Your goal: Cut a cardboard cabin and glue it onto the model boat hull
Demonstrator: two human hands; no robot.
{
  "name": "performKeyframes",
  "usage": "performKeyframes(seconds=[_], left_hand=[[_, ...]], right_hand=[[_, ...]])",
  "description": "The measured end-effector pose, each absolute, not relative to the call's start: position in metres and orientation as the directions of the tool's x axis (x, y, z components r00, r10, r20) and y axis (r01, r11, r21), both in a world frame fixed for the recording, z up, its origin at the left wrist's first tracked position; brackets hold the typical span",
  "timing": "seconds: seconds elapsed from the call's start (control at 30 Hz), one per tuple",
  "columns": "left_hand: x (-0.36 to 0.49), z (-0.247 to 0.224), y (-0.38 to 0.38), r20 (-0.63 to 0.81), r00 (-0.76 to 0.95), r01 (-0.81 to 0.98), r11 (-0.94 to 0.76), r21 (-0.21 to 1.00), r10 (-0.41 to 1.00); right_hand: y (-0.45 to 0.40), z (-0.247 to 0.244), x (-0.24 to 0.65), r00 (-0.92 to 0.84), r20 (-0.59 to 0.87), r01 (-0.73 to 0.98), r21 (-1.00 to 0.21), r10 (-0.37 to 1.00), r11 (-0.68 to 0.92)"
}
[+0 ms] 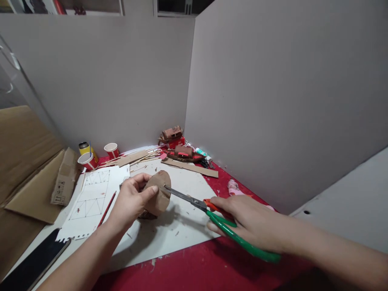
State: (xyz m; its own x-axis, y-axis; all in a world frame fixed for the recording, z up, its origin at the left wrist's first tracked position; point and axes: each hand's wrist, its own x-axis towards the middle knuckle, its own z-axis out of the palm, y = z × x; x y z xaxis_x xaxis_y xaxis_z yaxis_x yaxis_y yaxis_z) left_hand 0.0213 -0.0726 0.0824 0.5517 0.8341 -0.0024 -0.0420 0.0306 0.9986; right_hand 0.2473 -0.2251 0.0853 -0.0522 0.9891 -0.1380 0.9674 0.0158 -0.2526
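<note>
My left hand grips a rounded brown cardboard piece between thumb and fingers, above the white board. A pair of scissors with one green and one orange-red handle is in my right hand, fingers around the handles. The blade tips touch the cardboard near its middle, at a small mark or hole. Under the cardboard a dark brown object shows only in part, so its kind is unclear.
Drawn sheets with a pencil lie left, near a dark tablet-like slab and a cardboard box. Behind are paper cups, thin sticks, a cardboard strip and brown model boats. Grey walls stand close behind.
</note>
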Motion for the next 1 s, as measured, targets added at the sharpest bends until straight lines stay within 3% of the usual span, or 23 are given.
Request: performKeyframes(seconds=[0.23,0.4,0.5,0.67,1.0], left_hand=[[0.022,0.087,-0.079,0.013,0.508,-0.045,0.012,0.999,0.861],[0.021,0.085,-0.078,0.009,0.527,-0.075,0.036,0.997,0.85],[0.02,0.083,-0.076,-0.009,0.54,-0.084,0.065,0.994,0.842],[0.022,0.082,-0.076,-0.043,0.588,-0.048,0.087,0.995,0.807],[0.028,0.072,-0.095,0.058,0.526,-0.014,-0.06,0.998,0.849]], right_hand=[[-0.228,0.082,0.243,-0.058,-0.125,0.969,-0.246,0.991,0.025],[-0.233,0.063,0.249,-0.072,-0.024,0.986,-0.15,0.997,0.068],[-0.234,0.054,0.254,-0.07,-0.001,0.983,-0.17,0.998,0.068],[-0.234,0.063,0.254,-0.062,-0.122,0.955,-0.294,0.991,0.023],[-0.237,0.068,0.244,0.017,-0.209,0.964,-0.255,0.978,-0.072]])
